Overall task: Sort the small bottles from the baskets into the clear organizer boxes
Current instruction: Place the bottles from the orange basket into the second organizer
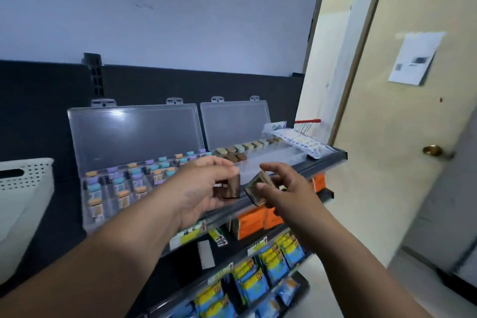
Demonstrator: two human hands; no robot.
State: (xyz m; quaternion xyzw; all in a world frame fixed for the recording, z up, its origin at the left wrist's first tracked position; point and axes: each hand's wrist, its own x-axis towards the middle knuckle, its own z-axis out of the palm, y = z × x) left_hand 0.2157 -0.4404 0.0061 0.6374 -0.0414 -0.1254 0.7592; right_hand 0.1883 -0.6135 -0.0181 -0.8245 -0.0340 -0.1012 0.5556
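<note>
- Pinching a small brown bottle (232,186) between thumb and fingers, the left hand (198,188) hovers before the right organizer box (278,156).
- Just beside it, the right hand (286,188) grips a tilted second bottle (256,188).

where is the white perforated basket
Head view, far left edge: the white perforated plastic basket sits left of the larger clear plastic organizer box.

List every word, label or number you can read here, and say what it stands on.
No text here can be read.
Paper sheet on the door: print too blurred.
Shelf-edge tags: blurred.
Blue and yellow packets: print blurred.
Small bottles: labels too small.
</note>
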